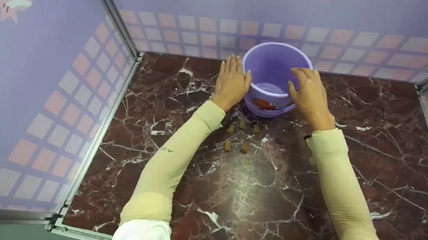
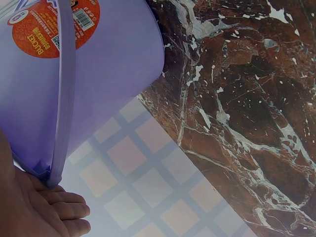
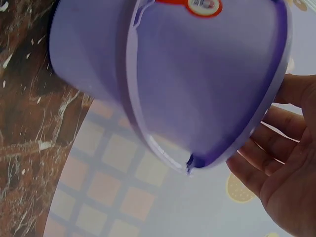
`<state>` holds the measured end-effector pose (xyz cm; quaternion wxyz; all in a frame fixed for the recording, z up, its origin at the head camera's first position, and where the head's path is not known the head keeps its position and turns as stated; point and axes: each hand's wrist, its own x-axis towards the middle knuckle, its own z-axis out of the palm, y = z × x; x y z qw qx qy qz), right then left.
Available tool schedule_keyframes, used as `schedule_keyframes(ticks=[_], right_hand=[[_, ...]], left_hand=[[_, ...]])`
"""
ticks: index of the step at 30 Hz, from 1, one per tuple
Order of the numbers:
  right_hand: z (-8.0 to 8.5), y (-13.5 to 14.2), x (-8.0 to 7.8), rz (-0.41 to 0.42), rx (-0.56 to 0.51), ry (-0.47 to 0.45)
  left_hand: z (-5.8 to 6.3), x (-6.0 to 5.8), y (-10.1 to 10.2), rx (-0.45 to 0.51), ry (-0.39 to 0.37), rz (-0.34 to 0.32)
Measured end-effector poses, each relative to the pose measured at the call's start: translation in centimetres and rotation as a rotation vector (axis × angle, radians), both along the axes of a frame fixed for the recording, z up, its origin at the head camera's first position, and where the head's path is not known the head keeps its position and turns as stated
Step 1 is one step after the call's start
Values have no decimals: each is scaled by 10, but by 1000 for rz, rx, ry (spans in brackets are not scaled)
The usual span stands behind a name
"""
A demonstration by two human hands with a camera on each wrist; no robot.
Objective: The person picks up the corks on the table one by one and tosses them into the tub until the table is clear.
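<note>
A purple bucket [image 1: 255, 100] stands upright on the marble-patterned surface, against the back panel. An orange label [image 2: 37, 29] shows on its side, and its thin handle [image 2: 64, 98] hangs down across the front. My left hand [image 1: 232, 81] lies along the left of the rim with its fingers straight, touching the bucket near the handle's end. At the right of the rim is my right hand [image 1: 310, 94], its thumb and fingers spread apart and reaching over the opening. In the right wrist view, the rim hides some of its fingertips.
Several small brown stubby pieces [image 1: 244, 148] lie in front of the bucket, between the forearms. Purple panels with pink and white squares [image 1: 190, 24] enclose the back and sides. Metal frame strips [image 1: 99, 138] edge the surface.
</note>
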<state>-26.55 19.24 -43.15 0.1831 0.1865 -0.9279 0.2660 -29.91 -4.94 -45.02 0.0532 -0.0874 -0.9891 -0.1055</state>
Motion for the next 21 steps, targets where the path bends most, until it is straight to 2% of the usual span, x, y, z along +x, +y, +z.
schedule_keyframes(ticks=[7, 14, 21], right_hand=[[0, 11, -8, -46, 37, -49], [-2, 21, -13, -72, 93, -196], [-2, 30, -20, -42, 154, -294]], left_hand=[[0, 0, 1, -5, 15, 0], [0, 1, 1, -3, 9, -1], [1, 1, 0, 13, -10, -2]])
